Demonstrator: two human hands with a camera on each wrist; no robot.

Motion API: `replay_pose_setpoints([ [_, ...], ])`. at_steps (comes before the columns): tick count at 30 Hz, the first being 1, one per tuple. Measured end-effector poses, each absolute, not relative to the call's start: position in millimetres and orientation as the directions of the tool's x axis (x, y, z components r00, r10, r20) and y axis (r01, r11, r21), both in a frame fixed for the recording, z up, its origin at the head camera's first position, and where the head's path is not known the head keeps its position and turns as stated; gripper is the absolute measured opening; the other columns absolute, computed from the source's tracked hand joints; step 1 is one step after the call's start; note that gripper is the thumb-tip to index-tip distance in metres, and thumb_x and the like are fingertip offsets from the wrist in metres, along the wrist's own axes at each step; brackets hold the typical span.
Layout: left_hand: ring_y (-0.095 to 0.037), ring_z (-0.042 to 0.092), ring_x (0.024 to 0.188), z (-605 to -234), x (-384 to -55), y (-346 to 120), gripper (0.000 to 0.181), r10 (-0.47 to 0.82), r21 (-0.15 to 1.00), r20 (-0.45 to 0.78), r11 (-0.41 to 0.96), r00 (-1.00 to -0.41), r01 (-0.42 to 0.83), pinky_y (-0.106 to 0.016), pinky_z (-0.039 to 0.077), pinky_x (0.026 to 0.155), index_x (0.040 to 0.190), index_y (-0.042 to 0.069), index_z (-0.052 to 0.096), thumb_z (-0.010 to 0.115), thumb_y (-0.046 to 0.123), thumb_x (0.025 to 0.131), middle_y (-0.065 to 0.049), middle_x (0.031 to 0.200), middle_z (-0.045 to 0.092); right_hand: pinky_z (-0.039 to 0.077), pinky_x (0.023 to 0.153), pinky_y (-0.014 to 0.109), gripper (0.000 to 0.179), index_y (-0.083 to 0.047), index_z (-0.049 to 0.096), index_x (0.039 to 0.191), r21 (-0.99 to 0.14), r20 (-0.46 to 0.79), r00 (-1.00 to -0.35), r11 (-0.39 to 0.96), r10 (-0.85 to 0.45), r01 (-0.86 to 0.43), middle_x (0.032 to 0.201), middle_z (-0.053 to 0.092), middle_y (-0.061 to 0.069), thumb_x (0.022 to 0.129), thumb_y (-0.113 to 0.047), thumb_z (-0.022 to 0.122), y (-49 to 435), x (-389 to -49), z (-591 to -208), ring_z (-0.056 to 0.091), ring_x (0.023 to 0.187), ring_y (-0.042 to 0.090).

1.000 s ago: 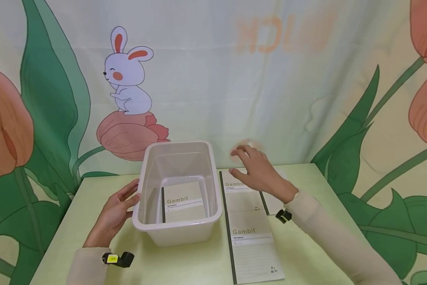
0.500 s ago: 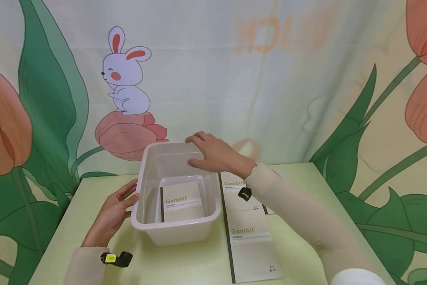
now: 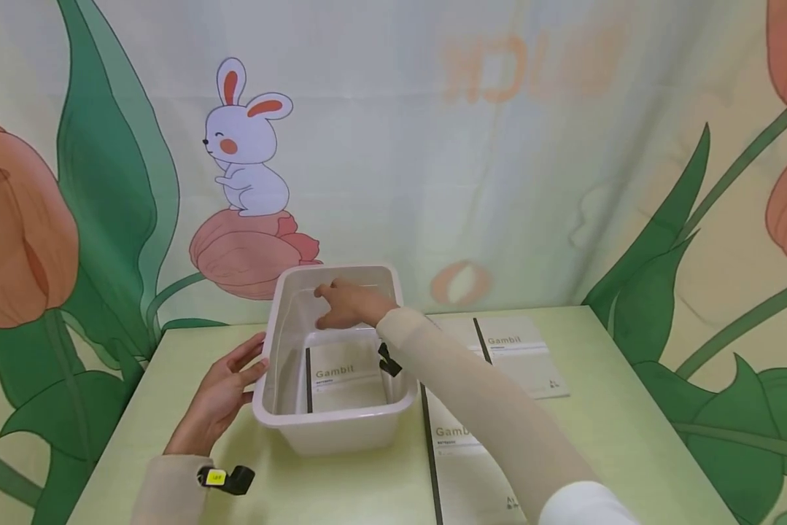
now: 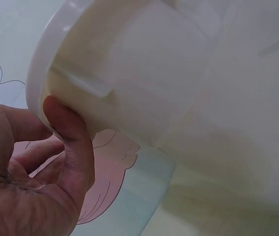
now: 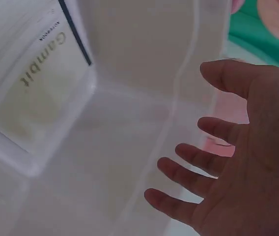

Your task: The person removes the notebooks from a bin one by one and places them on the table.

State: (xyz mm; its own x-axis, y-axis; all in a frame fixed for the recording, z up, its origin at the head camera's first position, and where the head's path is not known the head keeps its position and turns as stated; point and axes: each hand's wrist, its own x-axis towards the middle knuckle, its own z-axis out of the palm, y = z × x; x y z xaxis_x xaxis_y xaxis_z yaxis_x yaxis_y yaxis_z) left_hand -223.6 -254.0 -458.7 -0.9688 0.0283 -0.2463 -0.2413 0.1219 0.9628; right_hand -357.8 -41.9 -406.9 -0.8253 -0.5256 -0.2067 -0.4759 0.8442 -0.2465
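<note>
A pale plastic bin stands on the table, and a Gambit notebook lies flat on its floor. At the bin's left rim my left hand pinches the edge; in the left wrist view, its thumb and finger meet the lip from both sides. My right hand hovers over the far part of the bin, holding nothing. The right wrist view shows its fingers spread and nearly straight. More Gambit notebooks lie right of the bin: a front one, partly under my right sleeve, and a far one.
The light green table ends at a hanging cloth printed with a rabbit and tulips, close behind the bin. My right forearm crosses above the notebooks and hides another one in part.
My right hand has moved left from above the notebooks, past the bin's right rim, to over its inside. My left hand has stayed at the rim.
</note>
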Motion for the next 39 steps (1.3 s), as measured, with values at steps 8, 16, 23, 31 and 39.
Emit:
replay_pose_setpoints([
  [8,-0.034,0.039,0.141,-463,-221,-257,0.062,0.023,0.961,-0.251,0.127,-0.968,-0.247,-0.042,0.052,0.099,0.157,0.025,0.025,0.053,0.023,0.102,-0.008,0.163,0.025,0.035,0.116,0.038,0.069,-0.03,0.039,0.151,-0.229,-0.377,-0.804,0.887,-0.46,-0.401,0.155,0.042,-0.004,0.089,-0.052,0.061,-64,-373,-465,0.04,0.141,0.017],
  [16,-0.036,0.039,0.141,-462,-218,-253,0.062,0.011,0.96,-0.254,0.126,-0.967,-0.251,-0.047,0.05,0.102,0.157,0.024,0.027,0.054,0.022,0.101,-0.009,0.163,0.026,0.034,0.116,0.043,0.075,-0.044,0.04,0.147,-0.216,-0.551,-0.784,0.956,-0.286,-0.197,0.158,0.037,-0.01,0.08,-0.055,0.07,-65,-378,-498,0.034,0.145,0.016],
  [23,-0.036,0.038,0.142,-464,-217,-253,0.06,0.01,0.96,-0.252,0.127,-0.968,-0.249,-0.05,0.048,0.103,0.156,0.026,0.027,0.053,0.022,0.102,-0.008,0.163,0.026,0.034,0.115,0.044,0.076,-0.047,0.037,0.148,-0.172,-0.603,-0.751,0.963,-0.268,-0.206,0.161,0.031,-0.008,0.08,-0.057,0.069,-68,-377,-508,0.032,0.145,0.016],
  [31,-0.036,0.038,0.141,-462,-220,-254,0.06,-0.002,0.961,-0.244,0.134,-0.97,-0.242,-0.048,0.05,0.102,0.156,0.024,0.028,0.053,0.021,0.102,-0.01,0.162,0.027,0.041,0.108,0.038,0.077,-0.044,0.044,0.144,-0.19,-0.598,-0.756,0.964,-0.265,-0.187,0.155,0.039,-0.011,0.075,-0.054,0.074,-76,-383,-511,0.041,0.135,0.012],
  [39,-0.036,0.039,0.141,-461,-224,-254,0.061,-0.018,0.962,-0.238,0.131,-0.971,-0.238,-0.049,0.048,0.104,0.156,0.024,0.029,0.054,0.024,0.101,-0.01,0.162,0.029,0.052,0.089,0.034,0.054,-0.022,0.07,0.11,-0.234,-0.565,-0.81,0.972,-0.155,-0.023,0.121,0.062,-0.004,0.063,-0.044,0.087,-77,-389,-510,0.058,0.099,0.016],
])
